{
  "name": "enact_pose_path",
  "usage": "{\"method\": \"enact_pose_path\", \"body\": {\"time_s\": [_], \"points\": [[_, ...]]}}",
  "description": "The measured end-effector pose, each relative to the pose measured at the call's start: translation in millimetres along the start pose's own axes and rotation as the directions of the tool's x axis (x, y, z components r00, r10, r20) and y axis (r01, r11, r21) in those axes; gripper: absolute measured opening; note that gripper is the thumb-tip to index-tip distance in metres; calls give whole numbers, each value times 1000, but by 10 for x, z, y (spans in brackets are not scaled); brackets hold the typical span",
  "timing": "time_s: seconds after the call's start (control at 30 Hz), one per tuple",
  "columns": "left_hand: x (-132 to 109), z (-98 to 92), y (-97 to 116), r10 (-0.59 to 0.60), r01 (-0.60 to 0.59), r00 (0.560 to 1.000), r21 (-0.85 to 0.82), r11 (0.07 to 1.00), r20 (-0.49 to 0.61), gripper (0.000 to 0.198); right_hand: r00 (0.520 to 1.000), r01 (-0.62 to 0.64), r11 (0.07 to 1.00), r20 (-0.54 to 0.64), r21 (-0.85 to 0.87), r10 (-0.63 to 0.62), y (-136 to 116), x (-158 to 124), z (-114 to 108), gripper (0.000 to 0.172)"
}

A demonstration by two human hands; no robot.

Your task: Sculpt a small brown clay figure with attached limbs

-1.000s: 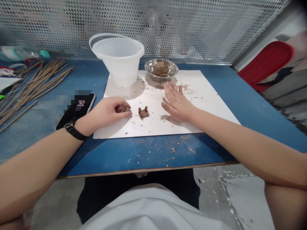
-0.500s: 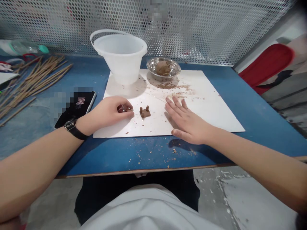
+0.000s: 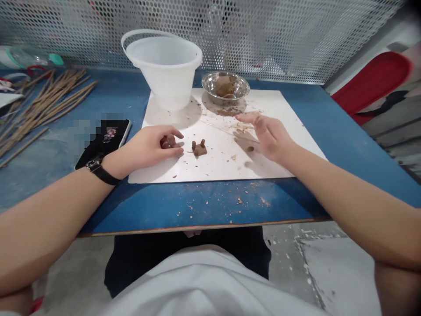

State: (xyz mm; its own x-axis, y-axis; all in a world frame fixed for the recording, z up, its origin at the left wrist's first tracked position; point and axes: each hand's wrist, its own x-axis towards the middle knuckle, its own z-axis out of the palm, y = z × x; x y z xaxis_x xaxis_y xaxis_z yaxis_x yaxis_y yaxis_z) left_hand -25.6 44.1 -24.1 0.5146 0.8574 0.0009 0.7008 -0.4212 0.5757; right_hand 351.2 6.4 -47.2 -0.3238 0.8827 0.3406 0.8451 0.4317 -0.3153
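From where I stand I count one desk (image 3: 345, 131) and one white board (image 3: 217, 169) on it. Over the board are two hands, a left hand (image 3: 158, 147) and a right hand (image 3: 269, 136). On the board: one bucket (image 3: 167, 83), one metal bowl (image 3: 210, 95) with one large lump (image 3: 225, 86), one small brown block (image 3: 201, 150) with three pegs (image 3: 203, 142) that I can see, and one pellet (image 3: 250, 149). Left of the board there's one phone (image 3: 113, 136), one bottle (image 3: 29, 57), and sticks (image 3: 55, 98) too jumbled to number. Crumbs (image 3: 239, 200) scattered on and in front of the board defeat counting too.
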Motion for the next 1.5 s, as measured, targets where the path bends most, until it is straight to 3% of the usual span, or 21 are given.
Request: {"method": "enact_pose_path", "body": {"time_s": [0.2,0.33,0.5,0.67,0.83,1.03,1.2,1.37,1.5], "points": [[8,-4,14,8,-8,1000,30,1000,-2,53,955,115,988,286,-103,-81,-166,-760,-213,106],[9,-4,37,13,-13,1000,39,999,6,51,920,206,978,345,-27,-184,-366,-979,-214,101],[-5,-17,58,6,-7,1000,51,999,20,56,901,220,971,363,91,-238,-506,-700,-160,97],[-12,-33,45,7,-10,999,74,997,33,55,914,101,994,391,37,-107,-393,-416,-120,104],[-9,-37,62,18,-22,999,85,996,43,52,930,90,989,366,-118,-41,-350,-609,-240,100],[12,0,15,67,-69,997,83,994,34,50,940,182,980,307,-80,-149,-437,-934,-389,78],[6,0,-21,74,-76,997,72,994,26,48,928,213,977,309,17,-207,-493,-748,-250,78],[1,-19,-17,70,-71,997,63,995,26,49,918,122,987,390,-102,-73,-465,-406,-120,96],[11,-20,-15,70,-72,997,64,995,37,49,916,95,975,401,-202,-7,-440,-477,-192,96]]}}
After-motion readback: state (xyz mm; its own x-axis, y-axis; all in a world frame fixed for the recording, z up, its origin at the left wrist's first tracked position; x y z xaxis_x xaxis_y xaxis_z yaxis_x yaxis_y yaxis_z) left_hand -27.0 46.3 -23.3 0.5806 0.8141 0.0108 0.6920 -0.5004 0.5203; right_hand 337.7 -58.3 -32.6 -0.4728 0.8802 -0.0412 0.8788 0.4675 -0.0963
